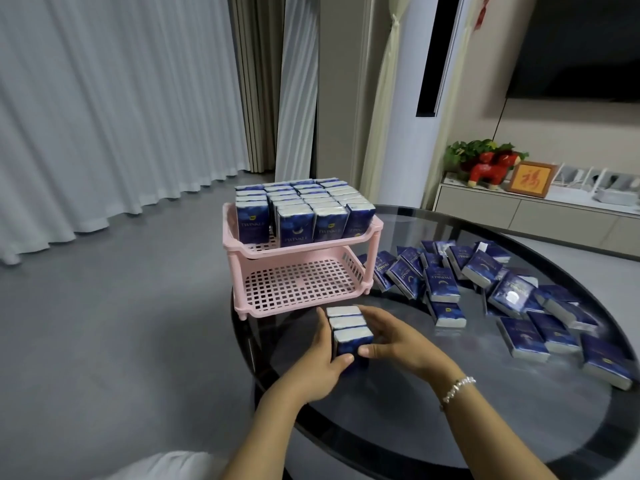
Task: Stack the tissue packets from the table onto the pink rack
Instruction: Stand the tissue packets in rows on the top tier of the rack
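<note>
Both hands (pixel 363 355) gripping packet stack (pixel 349 332), just before pink rack (pixel 304 289)

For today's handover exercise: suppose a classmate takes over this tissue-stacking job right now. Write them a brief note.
Left hand and right hand together hold a block of three packets, upright, just in front of the pink rack.
Done: the top shelf is packed with upright packets.
Left: the bottom shelf holds nothing; many loose packets lie on the glass table to the right.

Lower shelf (pixel 298 282) lies open (top shelf (pixel 256 249) packed full).
</note>
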Tool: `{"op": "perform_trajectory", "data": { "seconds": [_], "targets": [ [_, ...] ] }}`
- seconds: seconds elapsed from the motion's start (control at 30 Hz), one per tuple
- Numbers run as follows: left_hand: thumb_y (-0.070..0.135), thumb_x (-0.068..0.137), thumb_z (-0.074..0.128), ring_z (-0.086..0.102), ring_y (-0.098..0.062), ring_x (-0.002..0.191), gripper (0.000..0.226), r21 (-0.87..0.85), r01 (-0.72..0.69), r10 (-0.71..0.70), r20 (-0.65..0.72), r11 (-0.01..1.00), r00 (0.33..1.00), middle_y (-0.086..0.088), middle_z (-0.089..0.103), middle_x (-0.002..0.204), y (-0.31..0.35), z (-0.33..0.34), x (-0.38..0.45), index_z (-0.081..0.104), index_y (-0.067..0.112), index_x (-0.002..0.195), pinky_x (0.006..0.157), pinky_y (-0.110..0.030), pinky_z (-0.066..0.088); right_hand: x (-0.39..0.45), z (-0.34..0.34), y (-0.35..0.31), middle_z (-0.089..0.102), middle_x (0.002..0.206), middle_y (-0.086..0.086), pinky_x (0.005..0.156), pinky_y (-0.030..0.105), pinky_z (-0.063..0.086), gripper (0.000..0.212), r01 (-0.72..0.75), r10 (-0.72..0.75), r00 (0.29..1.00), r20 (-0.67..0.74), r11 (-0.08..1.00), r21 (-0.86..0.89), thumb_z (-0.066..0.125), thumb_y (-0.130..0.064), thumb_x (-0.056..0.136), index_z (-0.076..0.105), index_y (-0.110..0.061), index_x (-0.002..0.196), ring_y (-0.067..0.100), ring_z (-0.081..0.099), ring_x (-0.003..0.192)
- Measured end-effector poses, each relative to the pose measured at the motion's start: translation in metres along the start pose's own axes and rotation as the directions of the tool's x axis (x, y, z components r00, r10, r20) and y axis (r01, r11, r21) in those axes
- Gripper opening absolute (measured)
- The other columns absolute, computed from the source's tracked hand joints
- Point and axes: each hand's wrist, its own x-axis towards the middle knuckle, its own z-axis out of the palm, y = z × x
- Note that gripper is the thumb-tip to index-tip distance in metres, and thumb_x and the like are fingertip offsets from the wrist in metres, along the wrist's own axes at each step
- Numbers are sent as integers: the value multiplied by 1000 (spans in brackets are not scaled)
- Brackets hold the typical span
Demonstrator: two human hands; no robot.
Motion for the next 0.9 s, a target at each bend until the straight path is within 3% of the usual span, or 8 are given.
{"op": "perform_trajectory", "data": {
  "seconds": [0.17,0.23,0.3,0.4,0.6,0.73,0.83,0.9],
  "targets": [
    [24,97,51,29,-9,140,78,-39,-54,51,-76,998,996,12,24,156,5,-10,-2,-3,31,152,109,-21,22,2,0,-15,64,119,-10,95,54,45,56,8,-8,1000,-15,1000,-9,72,-3,76,51,-34,117,31,58,113],
    [22,95,55,35,-6,136,75,-69,-96,87,-118,993,989,13,33,152,10,-20,-6,8,33,152,111,-22,28,2,1,-30,64,115,-14,93,48,49,52,40,-40,999,-3,999,-22,72,-4,77,52,-34,114,39,54,113],
    [20,93,58,39,-3,132,70,-86,-157,140,-178,984,974,12,38,148,16,-33,-12,19,34,150,110,-22,30,3,1,-50,61,114,-18,89,31,51,48,82,-82,997,-3,996,-31,72,-6,78,51,-34,111,32,57,111],
    [23,90,62,39,-4,130,66,18,-217,212,-302,976,929,10,36,141,27,-56,-22,29,35,146,113,-25,28,6,1,-84,59,119,-17,75,14,50,50,157,-158,987,-6,983,-99,73,-10,78,48,-33,115,13,62,93],
    [24,88,66,44,-9,127,68,79,-279,288,-387,957,876,6,39,134,48,-114,-34,32,32,146,108,-23,33,29,6,-138,63,111,-18,68,12,46,47,259,-256,966,49,962,-90,71,-9,80,50,-31,116,-3,57,73],
    [23,89,64,49,-13,123,59,91,-269,282,-430,959,858,4,40,130,58,-147,-34,38,37,139,108,-30,37,56,13,-162,57,128,-8,82,16,48,60,255,-251,967,47,959,-122,71,-16,80,44,-24,133,13,60,104],
    [26,89,63,47,-17,128,56,113,-241,266,-469,964,842,0,39,137,57,-170,-27,38,41,137,109,-36,38,76,18,-178,47,136,0,92,19,38,67,268,-265,963,41,942,-202,69,-21,83,35,-26,141,10,46,122],
    [28,91,62,46,-17,128,59,127,-206,242,-486,970,840,-2,37,141,56,-183,-20,36,38,143,108,-33,39,92,21,-185,44,141,3,97,20,34,68,278,-278,960,38,922,-269,67,-26,84,33,-27,142,12,39,131]
  ]
}}
